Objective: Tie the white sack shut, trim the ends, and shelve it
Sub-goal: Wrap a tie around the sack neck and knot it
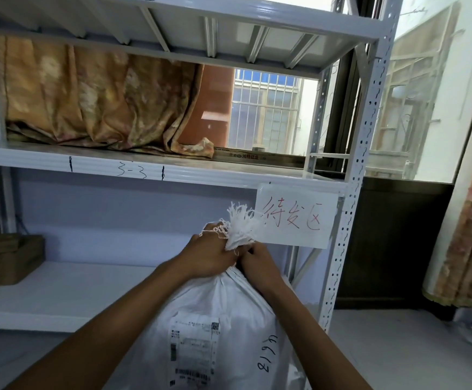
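The white woven sack [215, 311] stands upright in front of me, low in the view, with a shipping label and black handwritten numbers on its side. Its neck is bunched together, and frayed white ends [242, 225] fan out above the bunch. My left hand [209, 253] is wrapped around the gathered neck from the left. On the right side my right hand [258, 261] pinches the neck just below the frayed ends. Whether a string or tie is held there I cannot tell.
A white metal shelving unit [350, 192] stands right behind the sack, its lower shelf [60, 294] at sack height. A paper sign [296, 215] with red writing hangs from the middle shelf. A brown box [6, 260] sits far left. Orange cloth lies on the middle shelf.
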